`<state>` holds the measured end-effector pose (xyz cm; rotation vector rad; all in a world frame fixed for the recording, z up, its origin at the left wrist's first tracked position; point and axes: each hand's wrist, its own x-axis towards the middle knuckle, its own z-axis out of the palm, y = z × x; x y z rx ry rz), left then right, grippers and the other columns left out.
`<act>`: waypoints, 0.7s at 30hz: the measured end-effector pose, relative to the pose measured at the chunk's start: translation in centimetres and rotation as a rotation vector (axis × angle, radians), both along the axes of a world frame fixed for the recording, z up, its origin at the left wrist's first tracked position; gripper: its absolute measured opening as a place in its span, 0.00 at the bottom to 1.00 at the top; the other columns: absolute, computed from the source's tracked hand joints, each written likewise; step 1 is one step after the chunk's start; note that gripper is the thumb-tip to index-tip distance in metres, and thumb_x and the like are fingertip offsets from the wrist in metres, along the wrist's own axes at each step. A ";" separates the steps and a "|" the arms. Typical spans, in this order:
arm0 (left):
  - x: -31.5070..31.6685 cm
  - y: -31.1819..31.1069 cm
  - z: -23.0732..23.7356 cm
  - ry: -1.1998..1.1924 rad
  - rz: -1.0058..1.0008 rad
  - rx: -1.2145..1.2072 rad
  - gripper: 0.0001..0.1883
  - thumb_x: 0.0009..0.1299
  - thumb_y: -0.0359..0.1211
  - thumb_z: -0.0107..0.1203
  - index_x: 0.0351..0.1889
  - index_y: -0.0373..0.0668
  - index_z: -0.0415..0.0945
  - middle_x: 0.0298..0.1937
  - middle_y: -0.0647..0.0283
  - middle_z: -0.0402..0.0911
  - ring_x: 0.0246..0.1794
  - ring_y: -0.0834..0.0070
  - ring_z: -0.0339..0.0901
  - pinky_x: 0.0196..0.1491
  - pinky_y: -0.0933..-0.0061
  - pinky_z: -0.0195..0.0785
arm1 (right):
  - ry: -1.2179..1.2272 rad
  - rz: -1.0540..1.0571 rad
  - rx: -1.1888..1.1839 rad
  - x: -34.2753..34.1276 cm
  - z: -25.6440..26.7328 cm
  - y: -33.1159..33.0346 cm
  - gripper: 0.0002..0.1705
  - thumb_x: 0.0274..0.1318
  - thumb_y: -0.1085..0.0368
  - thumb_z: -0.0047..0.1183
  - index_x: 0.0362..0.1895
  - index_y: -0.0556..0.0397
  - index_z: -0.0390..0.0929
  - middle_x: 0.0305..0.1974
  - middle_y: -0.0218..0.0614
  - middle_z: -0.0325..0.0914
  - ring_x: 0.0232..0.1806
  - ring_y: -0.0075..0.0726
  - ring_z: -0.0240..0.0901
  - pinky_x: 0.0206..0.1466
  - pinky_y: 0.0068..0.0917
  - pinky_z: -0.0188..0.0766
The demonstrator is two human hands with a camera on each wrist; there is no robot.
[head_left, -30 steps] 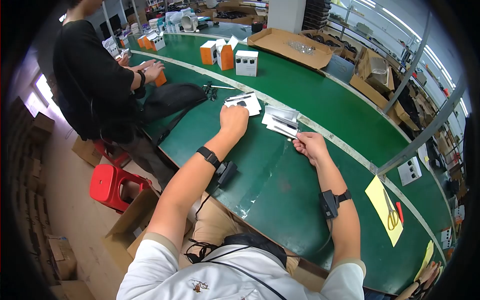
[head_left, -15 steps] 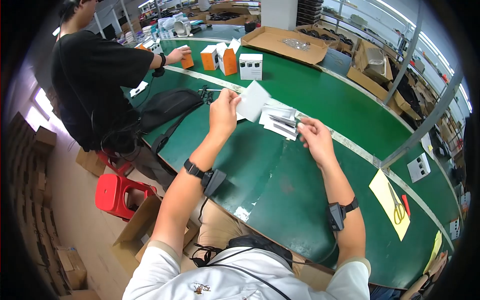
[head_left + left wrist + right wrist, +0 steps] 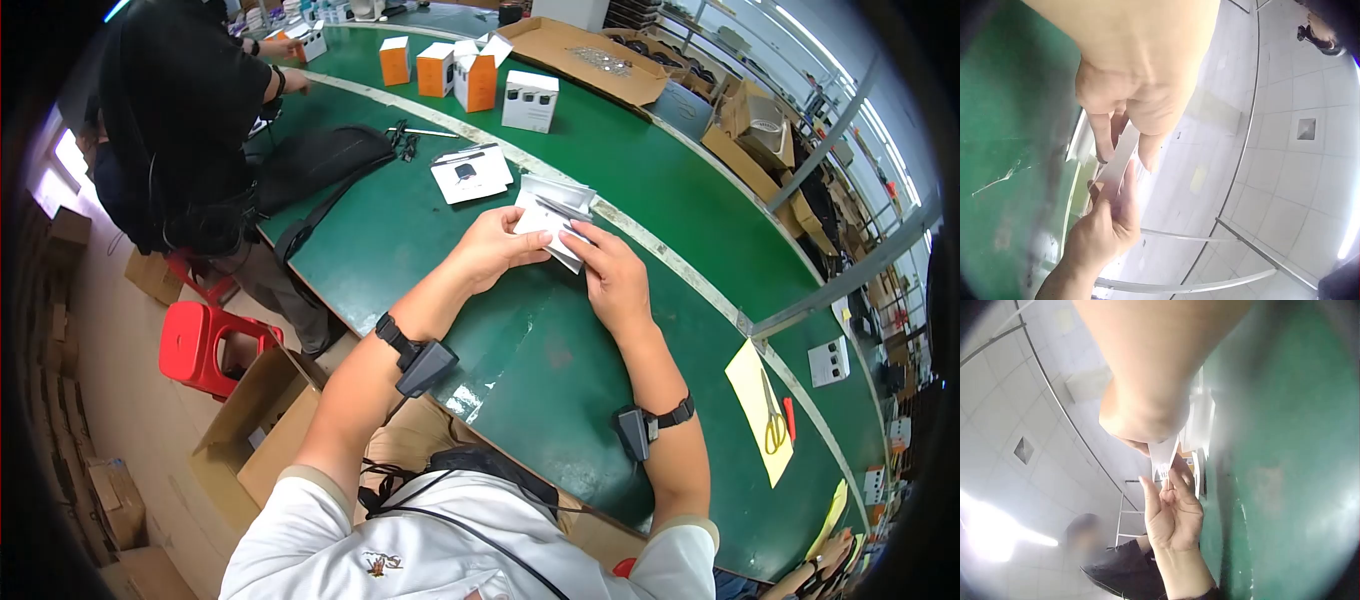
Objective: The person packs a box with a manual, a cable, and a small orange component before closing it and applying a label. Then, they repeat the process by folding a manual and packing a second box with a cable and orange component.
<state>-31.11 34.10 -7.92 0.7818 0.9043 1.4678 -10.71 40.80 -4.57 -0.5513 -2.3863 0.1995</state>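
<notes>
Over the green table (image 3: 560, 390), the left hand (image 3: 495, 248) and the right hand (image 3: 615, 278) hold one white card (image 3: 1122, 153) between them. Each hand pinches it with its thumb and fingers. The card is tilted, and both wrist views show it as a thin white strip between the hands. Some white papers (image 3: 562, 190) are just past the fingers. Near them, to the left, flat cards (image 3: 478, 178) lie on the table, and one has a dark picture on it. Farther left is a black bag (image 3: 320, 175). Across the pale line, a white box (image 3: 530, 103) stands up, with orange boxes (image 3: 396, 62) beside it. Behind them is a big brown tray (image 3: 535, 48) with small shiny bits in it. Over on the right, scissors (image 3: 774, 432) lie on yellow paper (image 3: 748, 380), near a red stick (image 3: 790, 418). At the left, a person in black (image 3: 175, 120) stands by the table. A red stool (image 3: 186, 342) is on the floor.
</notes>
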 end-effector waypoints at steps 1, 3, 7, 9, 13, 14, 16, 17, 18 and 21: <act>0.0 0.2 -0.3 0.030 0.035 -0.009 0.16 0.72 0.29 0.63 0.54 0.33 0.75 0.51 0.61 0.80 0.50 0.75 0.81 0.52 0.74 0.81 | -0.006 0.010 -0.002 -0.1 -0.2 -0.1 0.28 0.49 0.79 0.55 0.55 0.41 0.85 0.53 0.40 0.83 0.53 0.48 0.81 0.55 0.33 0.78; 0.1 0.3 -0.6 0.062 0.105 -0.050 0.15 0.72 0.27 0.62 0.54 0.31 0.76 0.50 0.60 0.82 0.47 0.75 0.82 0.49 0.75 0.82 | 0.035 0.098 -0.166 -0.2 -0.5 -0.2 0.26 0.50 0.76 0.58 0.57 0.47 0.84 0.52 0.40 0.84 0.52 0.43 0.81 0.54 0.32 0.78; 0.8 0.1 -0.5 0.364 0.076 0.026 0.14 0.71 0.23 0.60 0.53 0.28 0.76 0.47 0.58 0.84 0.41 0.76 0.84 0.44 0.76 0.83 | 0.391 0.078 -0.750 -0.6 -1.1 0.2 0.20 0.56 0.70 0.61 0.54 0.56 0.83 0.46 0.38 0.85 0.47 0.32 0.80 0.51 0.28 0.76; 1.4 0.1 -0.6 0.386 0.030 0.028 0.14 0.71 0.23 0.60 0.53 0.27 0.76 0.46 0.57 0.85 0.40 0.76 0.84 0.43 0.76 0.83 | 0.204 -0.140 -0.827 -0.6 -0.8 0.0 0.16 0.62 0.64 0.62 0.50 0.61 0.84 0.39 0.35 0.85 0.40 0.23 0.77 0.47 0.24 0.74; 2.2 -0.2 -0.7 0.369 0.031 0.079 0.11 0.69 0.25 0.62 0.45 0.27 0.80 0.36 0.60 0.86 0.32 0.78 0.85 0.37 0.77 0.80 | 0.216 -0.151 -0.851 -0.4 -1.4 0.3 0.13 0.62 0.61 0.64 0.40 0.61 0.86 0.28 0.32 0.83 0.30 0.21 0.75 0.36 0.23 0.71; 2.2 -0.2 -0.8 0.441 0.023 0.052 0.10 0.70 0.27 0.62 0.45 0.30 0.80 0.37 0.62 0.85 0.33 0.80 0.83 0.37 0.78 0.78 | 0.216 -0.150 -0.850 -0.4 -1.4 0.2 0.13 0.62 0.61 0.64 0.40 0.61 0.86 0.28 0.32 0.83 0.30 0.21 0.75 0.36 0.23 0.71; 1.9 0.2 -1.1 0.517 0.019 0.030 0.09 0.72 0.28 0.61 0.45 0.33 0.80 0.38 0.64 0.84 0.35 0.82 0.81 0.37 0.79 0.76 | 0.165 -0.190 -0.766 -0.7 -0.9 -0.6 0.12 0.61 0.62 0.64 0.36 0.60 0.86 0.25 0.31 0.81 0.27 0.20 0.73 0.32 0.24 0.70; 1.7 0.2 -1.3 0.604 0.079 0.069 0.07 0.72 0.29 0.62 0.41 0.35 0.79 0.34 0.67 0.82 0.32 0.85 0.76 0.34 0.80 0.71 | 0.178 -0.154 -0.733 -0.8 -1.2 -0.8 0.11 0.60 0.62 0.65 0.34 0.59 0.86 0.23 0.30 0.80 0.26 0.19 0.71 0.31 0.24 0.69; 1.6 0.2 -1.2 0.688 0.141 0.108 0.07 0.72 0.31 0.63 0.36 0.37 0.79 0.30 0.71 0.80 0.29 0.88 0.72 0.31 0.80 0.65 | 0.160 -0.160 -0.757 -1.0 -0.9 -1.2 0.11 0.59 0.62 0.66 0.34 0.59 0.86 0.23 0.29 0.79 0.26 0.18 0.70 0.31 0.24 0.68; 1.4 -0.2 -0.8 0.623 0.203 0.123 0.09 0.71 0.30 0.63 0.30 0.38 0.76 0.25 0.75 0.75 0.26 0.89 0.65 0.29 0.80 0.57 | 0.177 -0.154 -0.831 -1.2 -0.7 -1.5 0.11 0.59 0.63 0.66 0.35 0.60 0.86 0.23 0.28 0.80 0.26 0.18 0.70 0.30 0.23 0.67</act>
